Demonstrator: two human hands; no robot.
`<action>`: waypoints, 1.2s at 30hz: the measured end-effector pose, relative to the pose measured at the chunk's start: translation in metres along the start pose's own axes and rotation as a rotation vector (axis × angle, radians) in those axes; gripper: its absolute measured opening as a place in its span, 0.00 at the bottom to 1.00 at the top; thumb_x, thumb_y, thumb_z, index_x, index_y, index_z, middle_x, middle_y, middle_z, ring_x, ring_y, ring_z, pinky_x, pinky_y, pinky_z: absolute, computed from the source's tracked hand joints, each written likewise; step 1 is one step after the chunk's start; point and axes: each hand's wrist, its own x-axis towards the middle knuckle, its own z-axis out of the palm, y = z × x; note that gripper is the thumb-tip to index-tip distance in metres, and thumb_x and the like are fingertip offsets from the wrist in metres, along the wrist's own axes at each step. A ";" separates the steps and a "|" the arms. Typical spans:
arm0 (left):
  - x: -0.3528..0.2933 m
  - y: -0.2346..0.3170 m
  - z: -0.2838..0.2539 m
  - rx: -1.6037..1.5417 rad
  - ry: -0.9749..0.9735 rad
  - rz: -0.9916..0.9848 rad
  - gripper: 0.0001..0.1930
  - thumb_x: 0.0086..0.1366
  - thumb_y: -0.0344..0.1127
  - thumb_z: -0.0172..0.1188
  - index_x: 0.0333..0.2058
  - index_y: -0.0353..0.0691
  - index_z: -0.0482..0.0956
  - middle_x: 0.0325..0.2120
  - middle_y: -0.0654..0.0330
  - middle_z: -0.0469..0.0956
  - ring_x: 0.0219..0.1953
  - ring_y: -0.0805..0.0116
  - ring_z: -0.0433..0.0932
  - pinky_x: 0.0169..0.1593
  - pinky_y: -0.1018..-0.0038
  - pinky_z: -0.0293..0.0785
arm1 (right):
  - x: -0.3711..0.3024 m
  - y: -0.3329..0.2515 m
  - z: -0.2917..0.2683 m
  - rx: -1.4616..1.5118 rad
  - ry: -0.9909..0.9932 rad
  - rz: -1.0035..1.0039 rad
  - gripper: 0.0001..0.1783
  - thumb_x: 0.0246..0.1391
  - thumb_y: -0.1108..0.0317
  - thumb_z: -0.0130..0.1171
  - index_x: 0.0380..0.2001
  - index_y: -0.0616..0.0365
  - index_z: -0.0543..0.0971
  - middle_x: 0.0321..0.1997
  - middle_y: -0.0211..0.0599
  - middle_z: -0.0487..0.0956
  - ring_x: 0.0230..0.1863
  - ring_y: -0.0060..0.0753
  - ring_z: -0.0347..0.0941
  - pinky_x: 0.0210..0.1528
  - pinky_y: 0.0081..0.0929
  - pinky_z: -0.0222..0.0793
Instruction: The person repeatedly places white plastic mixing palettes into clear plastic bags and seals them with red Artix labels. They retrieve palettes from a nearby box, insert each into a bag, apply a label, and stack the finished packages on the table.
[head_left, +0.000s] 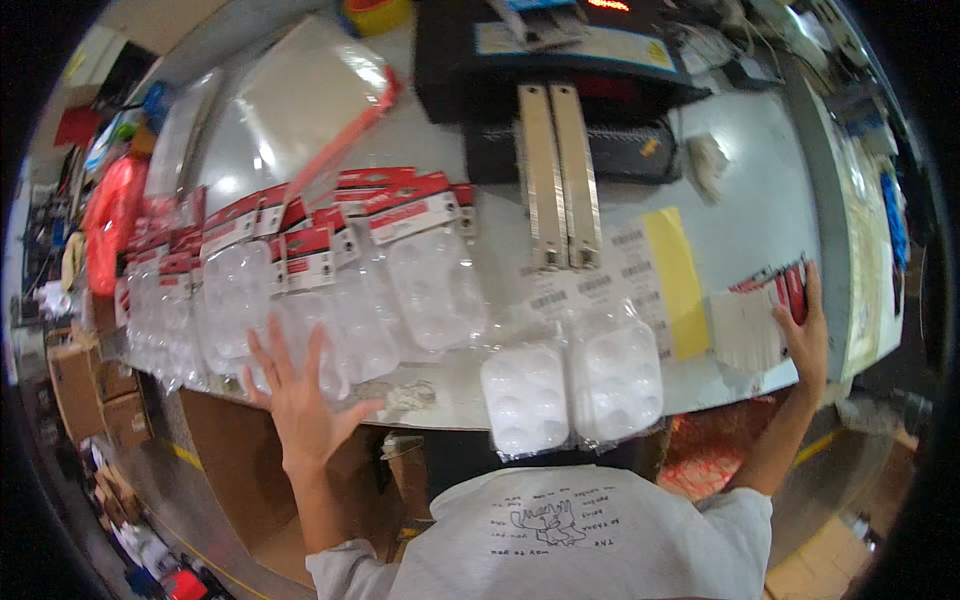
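Plainly, left hand [297, 400]: bare and spread wide, its grip open and holding nothing, at the near edge of the carded packs [432, 285]; whether it touches their film, we cannot tell.
Right hand [808, 335]: thumb and fingers set about the right end of the card stack [748, 325]; blur keeps us from telling whether the grip has closed on a card.
Card stack: flat, stiff-looking rectangles, white faces toward us and red and black along the far edge, on the right of the worktop [765, 190].
Uncarded packs: two, side by side at the near edge; we see a left pack [525, 398] and a right pack [618, 378], each a white moulded shape with rounded corners and round hollows, wrapped in glossy, crinkled clear film.
Carded packs: similar pale, dimpled shapes in clear film under red-and-white headers, overlapping across the left side.
Label sheet [630, 270]: flat white paper with dark printed blocks, a plain yellow strip [678, 280] down its right side.
Metal bars [556, 175]: two straight, narrow lengths with a dull sheen, reaching toward us from a black machine [450, 60].
Clear sleeves [310, 90]: smooth, shiny sheets with a red edge, lying behind the carded packs.
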 end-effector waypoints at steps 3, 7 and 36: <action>-0.002 0.049 -0.014 -0.320 0.324 0.117 0.40 0.44 0.66 0.62 0.51 0.45 0.70 0.61 0.46 0.56 0.63 0.46 0.54 0.58 0.52 0.43 | 0.001 -0.009 0.000 0.035 -0.015 0.156 0.43 0.45 0.61 0.65 0.62 0.61 0.57 0.64 0.47 0.61 0.60 0.33 0.62 0.60 0.26 0.57; 0.003 0.133 0.001 -0.639 0.278 0.001 0.23 0.46 0.47 0.68 0.37 0.39 0.74 0.36 0.56 0.71 0.38 0.55 0.69 0.44 0.64 0.61 | 0.001 -0.026 -0.001 0.136 0.033 0.205 0.40 0.43 0.60 0.67 0.59 0.60 0.64 0.52 0.45 0.74 0.47 0.28 0.72 0.52 0.25 0.66; 0.007 0.165 -0.015 -1.651 -0.246 -0.220 0.04 0.63 0.27 0.55 0.34 0.34 0.76 0.18 0.66 0.77 0.18 0.87 0.63 0.21 0.87 0.59 | -0.014 -0.222 0.078 0.523 -0.656 -0.202 0.13 0.40 0.67 0.70 0.28 0.62 0.79 0.18 0.29 0.73 0.20 0.14 0.61 0.22 0.16 0.59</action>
